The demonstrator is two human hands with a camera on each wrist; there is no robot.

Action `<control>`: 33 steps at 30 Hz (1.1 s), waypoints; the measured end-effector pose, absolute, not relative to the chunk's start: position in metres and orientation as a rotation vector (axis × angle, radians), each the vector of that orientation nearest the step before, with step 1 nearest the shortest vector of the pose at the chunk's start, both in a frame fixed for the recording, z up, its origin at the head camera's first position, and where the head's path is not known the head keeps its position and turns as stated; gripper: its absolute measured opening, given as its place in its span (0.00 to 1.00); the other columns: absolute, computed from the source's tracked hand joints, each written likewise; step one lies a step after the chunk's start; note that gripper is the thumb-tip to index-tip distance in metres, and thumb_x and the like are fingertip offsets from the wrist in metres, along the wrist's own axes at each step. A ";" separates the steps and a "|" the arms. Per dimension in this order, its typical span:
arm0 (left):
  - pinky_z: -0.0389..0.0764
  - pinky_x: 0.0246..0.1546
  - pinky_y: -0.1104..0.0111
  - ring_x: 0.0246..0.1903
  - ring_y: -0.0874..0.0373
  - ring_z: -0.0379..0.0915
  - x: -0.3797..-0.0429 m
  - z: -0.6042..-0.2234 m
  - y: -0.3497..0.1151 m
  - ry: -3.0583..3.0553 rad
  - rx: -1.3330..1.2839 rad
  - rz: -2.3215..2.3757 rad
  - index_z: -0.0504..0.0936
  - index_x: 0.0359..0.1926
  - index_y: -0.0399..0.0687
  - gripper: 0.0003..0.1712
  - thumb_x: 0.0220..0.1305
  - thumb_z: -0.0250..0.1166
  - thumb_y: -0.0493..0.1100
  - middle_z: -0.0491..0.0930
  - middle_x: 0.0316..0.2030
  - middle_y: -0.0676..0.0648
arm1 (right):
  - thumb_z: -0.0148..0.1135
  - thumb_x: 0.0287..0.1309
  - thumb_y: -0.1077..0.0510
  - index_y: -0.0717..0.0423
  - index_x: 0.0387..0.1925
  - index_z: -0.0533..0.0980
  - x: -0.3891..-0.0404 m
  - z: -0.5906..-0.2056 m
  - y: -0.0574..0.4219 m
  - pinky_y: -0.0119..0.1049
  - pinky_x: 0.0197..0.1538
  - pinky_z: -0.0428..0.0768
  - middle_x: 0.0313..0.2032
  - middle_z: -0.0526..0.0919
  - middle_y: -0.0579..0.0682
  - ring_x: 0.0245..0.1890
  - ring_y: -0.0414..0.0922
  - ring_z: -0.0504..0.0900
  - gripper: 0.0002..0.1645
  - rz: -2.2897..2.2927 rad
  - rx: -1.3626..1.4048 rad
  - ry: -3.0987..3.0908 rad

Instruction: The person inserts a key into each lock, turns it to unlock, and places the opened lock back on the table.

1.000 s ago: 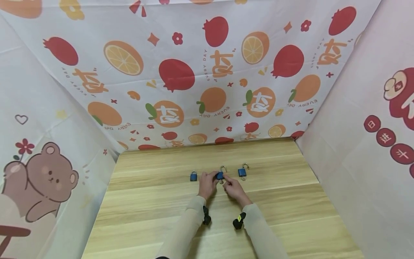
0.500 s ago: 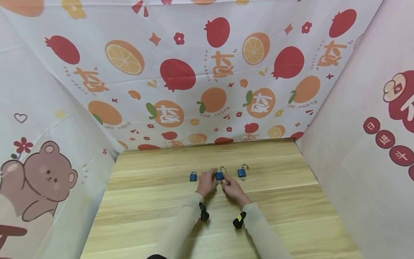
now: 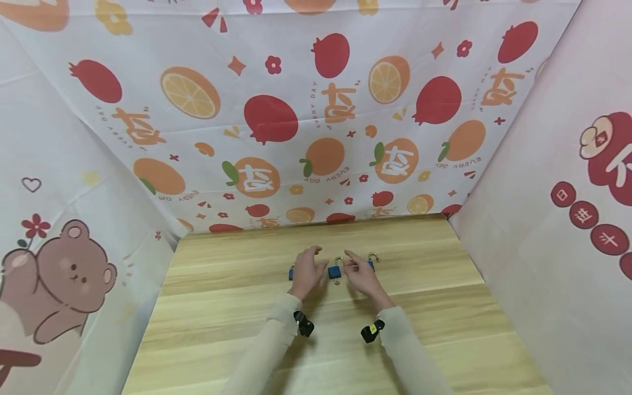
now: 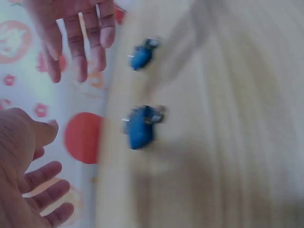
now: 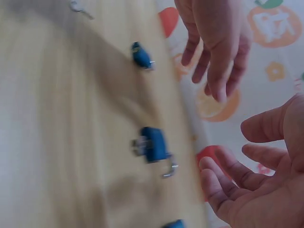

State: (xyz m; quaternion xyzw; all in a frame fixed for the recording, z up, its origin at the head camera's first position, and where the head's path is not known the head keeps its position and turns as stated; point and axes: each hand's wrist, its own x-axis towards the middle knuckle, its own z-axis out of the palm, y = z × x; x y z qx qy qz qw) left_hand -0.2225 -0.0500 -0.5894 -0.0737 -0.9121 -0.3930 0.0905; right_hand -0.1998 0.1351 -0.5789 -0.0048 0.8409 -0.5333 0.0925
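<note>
Three blue padlocks lie in a row on the wooden table. The middle padlock (image 3: 334, 272) has its shackle swung up and a key in its bottom, seen also in the right wrist view. On its left, in the head view, my left hand (image 3: 306, 272) hovers with spread fingers, partly covering the left padlock (image 3: 291, 273), whose shackle looks closed in the earlier frames. My right hand (image 3: 362, 277) is raised on the other side, fingers loose, overlapping the right padlock (image 3: 371, 265) with its raised shackle. Neither hand holds anything. Both wrist views show the hands apart from the padlocks.
A small silver key (image 5: 81, 8) lies on the table (image 5: 61, 118), at the upper left of the right wrist view. Fruit-printed cloth (image 3: 276, 181) hangs along the table's back edge, and pale printed cloths stand at both sides.
Both hands have let go of the middle padlock, lifted and moved apart, left hand leftward and right hand rightward. The padlock now lies on the table between them.
</note>
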 end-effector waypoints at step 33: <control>0.83 0.42 0.53 0.39 0.44 0.83 -0.145 -0.595 -0.105 -2.607 0.158 -1.202 0.85 0.45 0.36 0.12 0.65 0.70 0.40 0.87 0.40 0.39 | 0.57 0.72 0.60 0.50 0.69 0.72 -0.140 -0.527 0.130 0.67 0.64 0.71 0.64 0.79 0.56 0.64 0.62 0.75 0.26 -1.680 -0.339 2.692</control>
